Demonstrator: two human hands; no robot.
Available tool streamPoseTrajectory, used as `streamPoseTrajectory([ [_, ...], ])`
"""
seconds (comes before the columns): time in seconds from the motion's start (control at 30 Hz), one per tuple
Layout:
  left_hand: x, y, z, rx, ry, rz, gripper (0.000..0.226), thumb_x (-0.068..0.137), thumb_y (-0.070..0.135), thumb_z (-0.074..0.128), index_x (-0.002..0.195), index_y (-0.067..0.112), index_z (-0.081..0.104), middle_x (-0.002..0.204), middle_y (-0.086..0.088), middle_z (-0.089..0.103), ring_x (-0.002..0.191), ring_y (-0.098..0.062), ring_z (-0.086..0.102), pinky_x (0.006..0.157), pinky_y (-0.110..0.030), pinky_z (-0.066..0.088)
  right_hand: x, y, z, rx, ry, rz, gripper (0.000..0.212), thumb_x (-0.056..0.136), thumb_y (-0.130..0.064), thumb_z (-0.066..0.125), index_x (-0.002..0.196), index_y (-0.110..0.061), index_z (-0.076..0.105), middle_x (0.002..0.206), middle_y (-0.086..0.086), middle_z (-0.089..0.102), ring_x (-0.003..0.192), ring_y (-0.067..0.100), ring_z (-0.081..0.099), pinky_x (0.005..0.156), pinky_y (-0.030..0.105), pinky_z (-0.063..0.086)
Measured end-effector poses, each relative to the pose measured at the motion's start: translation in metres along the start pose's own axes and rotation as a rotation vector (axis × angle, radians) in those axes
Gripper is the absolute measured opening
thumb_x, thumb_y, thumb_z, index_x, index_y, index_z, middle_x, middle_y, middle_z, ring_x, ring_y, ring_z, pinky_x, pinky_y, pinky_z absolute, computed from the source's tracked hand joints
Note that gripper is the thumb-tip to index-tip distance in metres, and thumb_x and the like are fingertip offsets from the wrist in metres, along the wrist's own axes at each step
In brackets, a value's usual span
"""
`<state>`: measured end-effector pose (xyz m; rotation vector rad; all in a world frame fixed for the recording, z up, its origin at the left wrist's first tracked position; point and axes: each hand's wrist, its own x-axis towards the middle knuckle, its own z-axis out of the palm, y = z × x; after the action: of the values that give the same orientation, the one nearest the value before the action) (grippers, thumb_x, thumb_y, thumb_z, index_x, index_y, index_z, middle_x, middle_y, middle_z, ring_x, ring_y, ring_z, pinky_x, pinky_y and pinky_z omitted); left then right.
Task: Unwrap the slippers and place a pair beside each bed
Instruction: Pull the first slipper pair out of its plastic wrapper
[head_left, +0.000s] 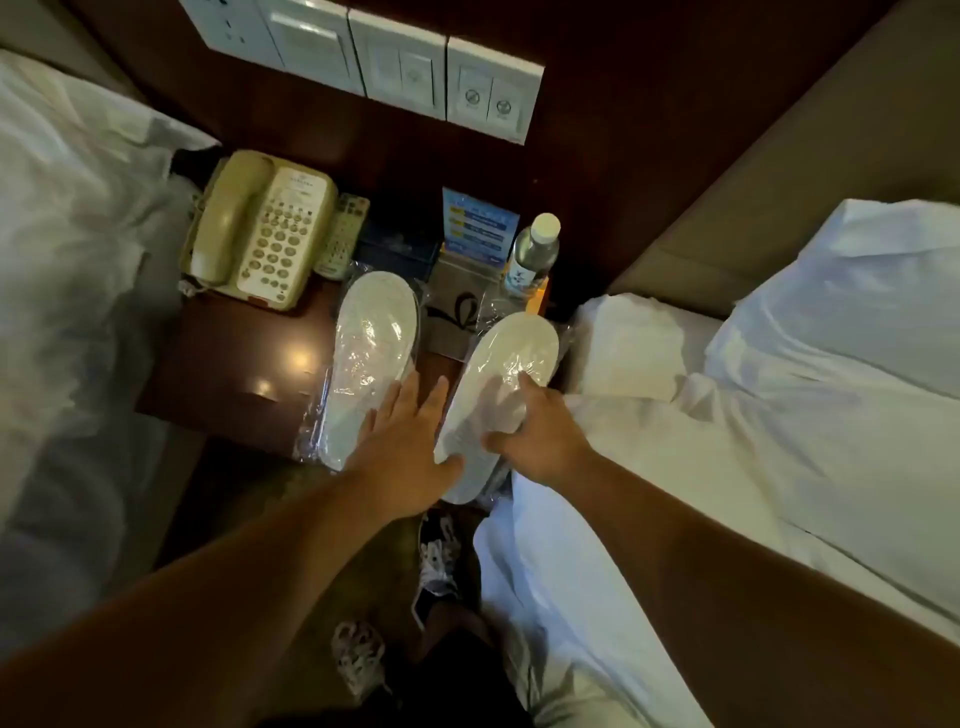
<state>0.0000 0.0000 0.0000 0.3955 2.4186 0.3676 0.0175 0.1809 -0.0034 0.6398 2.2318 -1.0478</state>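
Grasp: my left hand (405, 447) rests spread on the slipper pack (371, 332) nearest the telephone (260, 228), my right hand (540, 434) pinches the farther pack (511, 353), whose slick film may slip and topple the bottle (532, 254).

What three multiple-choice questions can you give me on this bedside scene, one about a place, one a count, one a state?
1. Where on the dark wooden nightstand is the beige corded telephone?
A. left rear
B. right front
C. centre front

2. How many white slipper packs in clear plastic are there?
A. one
B. two
C. four

3. What state are the packs in?
A. both wrapped
B. both unwrapped
C. one unwrapped

Answers:
1 A, it sits near the wall, next to the left bed.
2 B, there is the left pack and the right pack.
3 A, glossy film covers both.
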Motion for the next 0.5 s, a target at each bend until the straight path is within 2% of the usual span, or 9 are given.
streamPoseTrajectory([
  [0.1, 0.013, 0.000, 0.032, -0.067, -0.066, -0.015, 0.095, 0.088, 0.059, 0.054, 0.156, 0.033, -0.008, 0.166, -0.006, -0.012, 0.151, -0.031, -0.007, 0.119, -0.052, 0.008, 0.014, 0.017, 0.016, 0.105, 0.007, -0.017, 0.083, 0.070, -0.027, 0.081, 0.139, -0.024, 0.035, 0.128, 0.013, 0.050, 0.116, 0.034, 0.054, 0.089, 0.048, 0.054],
  [0.23, 0.031, 0.000, 0.071, -0.203, -0.072, -0.008, 0.096, 0.087, 0.054, 0.059, 0.154, 0.037, -0.009, 0.166, -0.002, -0.012, 0.151, -0.032, -0.001, 0.116, -0.054, 0.018, 0.032, 0.042, 0.030, 0.204, 0.126, 0.066, 0.056, 0.062, -0.040, 0.077, 0.109, -0.030, 0.048, 0.107, 0.005, 0.060, 0.094, 0.026, 0.062, 0.075, 0.040, 0.057],
  [0.27, 0.035, 0.001, 0.079, -0.220, -0.053, -0.011, 0.098, 0.086, 0.053, 0.061, 0.153, 0.039, -0.010, 0.166, 0.000, -0.012, 0.151, -0.032, 0.000, 0.115, -0.056, 0.020, 0.035, 0.046, 0.032, 0.291, 0.169, 0.090, 0.055, 0.063, -0.039, 0.078, 0.110, -0.031, 0.050, 0.106, 0.000, 0.064, 0.093, 0.023, 0.064, 0.072, 0.035, 0.057],
  [0.33, 0.039, 0.003, 0.096, -0.254, -0.031, -0.023, 0.100, 0.084, 0.053, 0.063, 0.147, 0.047, -0.013, 0.164, 0.005, -0.015, 0.151, -0.032, -0.002, 0.114, -0.061, 0.023, 0.042, 0.053, 0.039, 0.503, 0.219, 0.131, 0.070, 0.067, -0.035, 0.079, 0.129, -0.031, 0.048, 0.114, -0.007, 0.065, 0.104, 0.018, 0.063, 0.072, 0.025, 0.051],
  [0.4, 0.042, 0.005, 0.113, -0.241, -0.004, -0.036, 0.101, 0.082, 0.056, 0.063, 0.146, 0.050, -0.015, 0.162, 0.007, -0.022, 0.151, -0.032, -0.008, 0.114, -0.063, 0.021, 0.046, 0.056, 0.046, 0.615, 0.239, 0.231, 0.087, 0.068, -0.037, 0.077, 0.144, -0.025, 0.035, 0.124, -0.003, 0.059, 0.112, 0.021, 0.057, 0.081, 0.030, 0.049],
  [0.43, 0.044, 0.005, 0.121, -0.211, 0.017, -0.038, 0.101, 0.082, 0.058, 0.062, 0.147, 0.049, -0.015, 0.161, 0.005, -0.026, 0.150, -0.033, -0.012, 0.115, -0.063, 0.018, 0.049, 0.058, 0.050, 0.649, 0.226, 0.271, 0.085, 0.067, -0.038, 0.076, 0.142, -0.025, 0.038, 0.125, -0.001, 0.059, 0.112, 0.023, 0.058, 0.086, 0.036, 0.051],
  [0.5, 0.046, 0.005, 0.135, -0.150, 0.079, -0.039, 0.104, 0.081, 0.058, 0.063, 0.149, 0.047, -0.015, 0.160, 0.002, -0.030, 0.150, -0.033, -0.015, 0.115, -0.062, 0.012, 0.054, 0.064, 0.059, 0.726, 0.152, 0.297, 0.066, 0.066, -0.038, 0.075, 0.127, -0.026, 0.053, 0.115, 0.001, 0.067, 0.101, 0.026, 0.065, 0.085, 0.048, 0.055],
])
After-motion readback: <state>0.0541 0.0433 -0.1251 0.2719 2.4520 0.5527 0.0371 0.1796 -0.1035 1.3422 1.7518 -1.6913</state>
